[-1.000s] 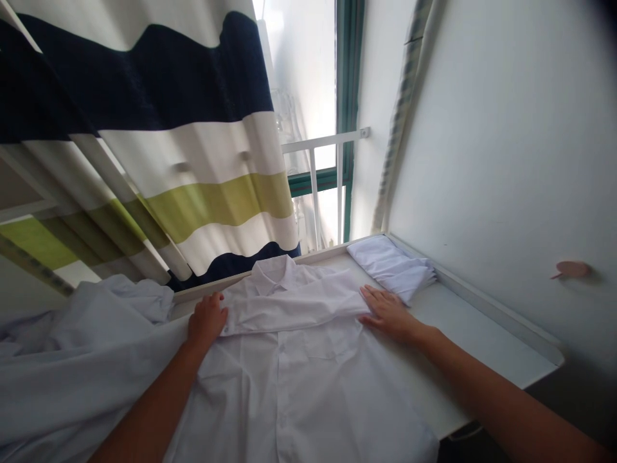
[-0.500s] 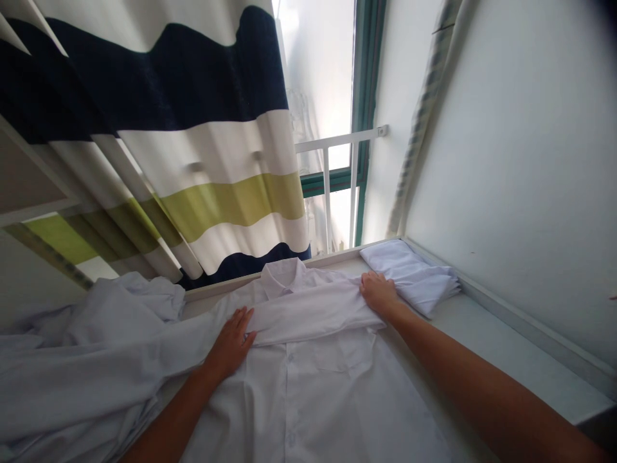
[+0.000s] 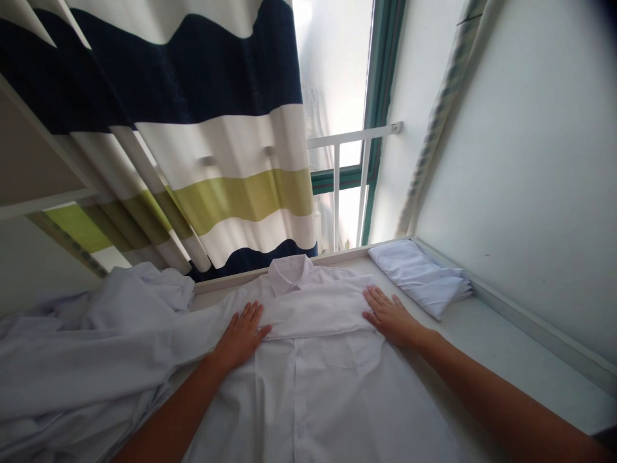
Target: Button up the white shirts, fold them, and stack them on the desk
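Observation:
A white button-up shirt (image 3: 328, 392) lies spread front side up before me, its collar pointing away. One sleeve (image 3: 315, 312) is folded across the chest, while the other stretches out to the left. My left hand (image 3: 243, 334) rests flat on the shirt by the left end of the folded sleeve, fingers spread. At the opposite end, my right hand (image 3: 389, 315) lies with fingers extended over the shirt's shoulder edge. Just beyond it sits a folded white garment (image 3: 419, 273).
Rumpled white clothes (image 3: 137, 299) are heaped at the left. A striped curtain (image 3: 231, 193) hangs behind the surface, with a white rail (image 3: 357, 135) before the window. A raised ledge (image 3: 530, 337) and a white wall (image 3: 540, 180) bound the right side.
My right hand has loosened from the folded sleeve's end and now lies flat with fingers extended. My left hand stays on the shirt. The view has shifted slightly.

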Tool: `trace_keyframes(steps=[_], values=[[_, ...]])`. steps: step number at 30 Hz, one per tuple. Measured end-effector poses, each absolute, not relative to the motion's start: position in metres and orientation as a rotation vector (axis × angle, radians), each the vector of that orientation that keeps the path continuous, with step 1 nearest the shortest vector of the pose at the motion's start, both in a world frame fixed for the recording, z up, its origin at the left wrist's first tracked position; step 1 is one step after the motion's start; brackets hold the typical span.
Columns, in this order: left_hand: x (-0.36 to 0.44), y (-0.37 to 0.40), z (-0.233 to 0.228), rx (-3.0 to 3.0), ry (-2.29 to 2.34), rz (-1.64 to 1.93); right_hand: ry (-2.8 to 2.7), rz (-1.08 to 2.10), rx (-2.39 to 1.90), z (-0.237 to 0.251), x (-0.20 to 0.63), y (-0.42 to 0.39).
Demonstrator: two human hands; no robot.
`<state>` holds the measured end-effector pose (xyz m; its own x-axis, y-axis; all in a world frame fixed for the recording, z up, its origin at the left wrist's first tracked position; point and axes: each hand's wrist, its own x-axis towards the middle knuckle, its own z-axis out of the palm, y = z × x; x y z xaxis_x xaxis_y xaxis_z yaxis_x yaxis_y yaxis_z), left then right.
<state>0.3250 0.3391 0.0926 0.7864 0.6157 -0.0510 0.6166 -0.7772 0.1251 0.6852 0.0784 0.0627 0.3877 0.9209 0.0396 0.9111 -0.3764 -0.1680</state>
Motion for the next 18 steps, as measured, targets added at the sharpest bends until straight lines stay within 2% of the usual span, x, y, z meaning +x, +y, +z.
trace_keyframes(steps=[5, 10, 15, 18], values=[[0.323, 0.340, 0.091, 2.794, 0.977, -0.029, -1.672, 0.082, -2.457, 0.054, 0.687, 0.071], [0.288, 0.344, 0.118, 2.771, 1.120, 0.086, -1.580, -0.046, -2.340, 0.055, 0.688, 0.065], [0.189, 0.363, 0.176, 2.833, 1.386, 0.426, -1.530, -0.077, -2.162, 0.051, 0.694, 0.061], [0.107, 0.372, 0.216, 2.865, 1.699, 0.585, -1.544, -0.084, -2.112, 0.047, 0.696, 0.061]])
